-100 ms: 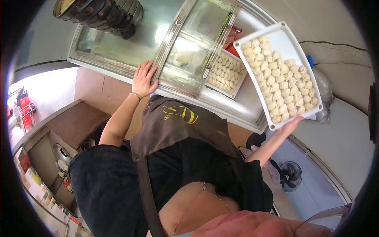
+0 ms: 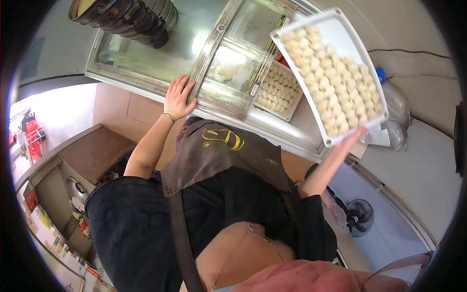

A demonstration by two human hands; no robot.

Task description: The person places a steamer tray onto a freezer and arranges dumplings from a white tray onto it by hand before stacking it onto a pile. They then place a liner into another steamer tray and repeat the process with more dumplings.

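My right hand [image 2: 349, 142] grips the near edge of a white tray [image 2: 311, 110], tilted and raised over the right part of a glass-topped freezer [image 2: 194, 90]. Rows of pale dumplings [image 2: 335, 82] fill most of this tray; its far corner shows bare white bottom. My left hand [image 2: 178, 99] rests with fingers spread on the freezer's front frame, beside the sliding glass lid [image 2: 228, 73]. Inside the open part of the freezer lies a second white tray [image 2: 288, 117] of dumplings, partly hidden by the raised one.
Stacked round steamers [image 2: 131, 22] stand on the freezer's far left. Clear plastic bags [image 2: 396, 104] and a blue cap [image 2: 381, 75] are at the right, beside a white surface [image 2: 413, 141]. A black fan [image 2: 360, 217] is lower right. A brown counter [image 2: 95, 151] is at left.
The tray in my right hand has moved slightly away from me and to the left, over the freezer opening. My left hand has stayed in place.
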